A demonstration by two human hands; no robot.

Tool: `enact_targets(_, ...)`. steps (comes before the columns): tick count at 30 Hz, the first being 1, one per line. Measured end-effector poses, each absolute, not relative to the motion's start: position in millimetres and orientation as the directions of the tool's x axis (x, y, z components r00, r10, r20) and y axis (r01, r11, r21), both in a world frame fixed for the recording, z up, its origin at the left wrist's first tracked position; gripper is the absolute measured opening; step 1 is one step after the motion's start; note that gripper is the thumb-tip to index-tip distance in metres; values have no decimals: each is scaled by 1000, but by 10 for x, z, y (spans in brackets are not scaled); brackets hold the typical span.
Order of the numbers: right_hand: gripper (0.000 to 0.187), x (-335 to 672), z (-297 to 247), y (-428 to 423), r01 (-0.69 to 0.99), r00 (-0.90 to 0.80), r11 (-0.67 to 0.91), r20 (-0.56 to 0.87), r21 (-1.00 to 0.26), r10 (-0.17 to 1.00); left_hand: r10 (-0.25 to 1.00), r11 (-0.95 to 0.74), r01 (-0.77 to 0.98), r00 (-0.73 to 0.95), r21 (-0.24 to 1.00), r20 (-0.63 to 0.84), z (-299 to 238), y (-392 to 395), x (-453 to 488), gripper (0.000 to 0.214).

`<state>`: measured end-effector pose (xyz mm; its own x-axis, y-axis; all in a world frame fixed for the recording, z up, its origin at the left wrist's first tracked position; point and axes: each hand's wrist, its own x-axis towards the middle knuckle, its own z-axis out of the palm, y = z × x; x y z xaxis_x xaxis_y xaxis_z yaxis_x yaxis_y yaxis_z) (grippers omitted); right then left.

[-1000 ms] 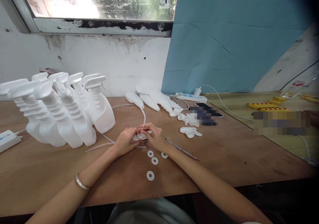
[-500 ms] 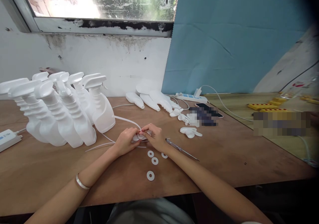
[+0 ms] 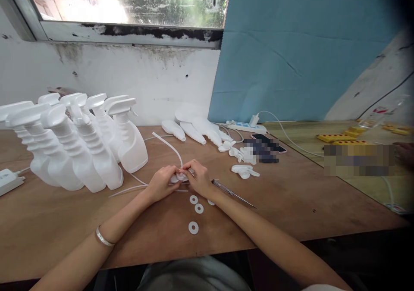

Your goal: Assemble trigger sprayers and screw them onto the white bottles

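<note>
The spray head (image 3: 180, 178) sits on the worktop (image 3: 291, 213), caught between my two hands. Its thin dip tube (image 3: 169, 144) arcs up and away from them toward the wall. My left hand (image 3: 161, 184) is closed on the head's near end, fingers curled and pressing it down. My right hand (image 3: 201, 179) pinches with thumb and forefinger just where the tube meets the head. How deep the tube is seated I cannot tell, because my fingers cover the joint.

I judge the work to be partway through. A cluster of finished spray bottles (image 3: 97, 148) stands well to the left of my left hand, heads on. Beyond both hands, near the wall, several bare bottles (image 3: 194, 131) lie on their sides without heads. Loose spray heads (image 3: 245, 171) lie just past my right hand, so plenty seems left to fit.

Just in front of my right hand, toward me, lie white washers (image 3: 193, 199), one half hidden under the wrist. A slim metal tool (image 3: 233, 192) lies beside that wrist, pointing away to the right. Spare tubes (image 3: 127, 189) trail across the worktop to the left of my left hand. A power strip (image 3: 247, 126) rests far beyond my right hand, against the blue board.
</note>
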<state>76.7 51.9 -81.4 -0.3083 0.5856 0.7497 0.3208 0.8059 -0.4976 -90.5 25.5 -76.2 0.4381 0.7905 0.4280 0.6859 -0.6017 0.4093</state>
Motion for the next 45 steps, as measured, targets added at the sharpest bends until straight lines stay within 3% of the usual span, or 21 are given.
enact_targets(8,10,736,-794,496,315,-307,847,799,-428,517,808,-582,676,419,452,415,-741,247,-900,18)
enact_targets(32,8,715,-856,544,338,-273,776,733,-533,623,814,-570,693,405,441,417,-734,252,-890,16)
enact_targets(37,10,768,-903,613,319,-347,834,764,-449,544,813,-570,698,402,434,421,-749,250,-895,16)
enact_targets(40,13,783,-905,618,312,-388,866,779,-391,492,827,-554,663,372,503,421,-753,243,-897,16)
enact_targets(45,20,795,-886,594,336,-370,821,737,-461,566,901,-432,478,270,765,340,-780,266,-891,24)
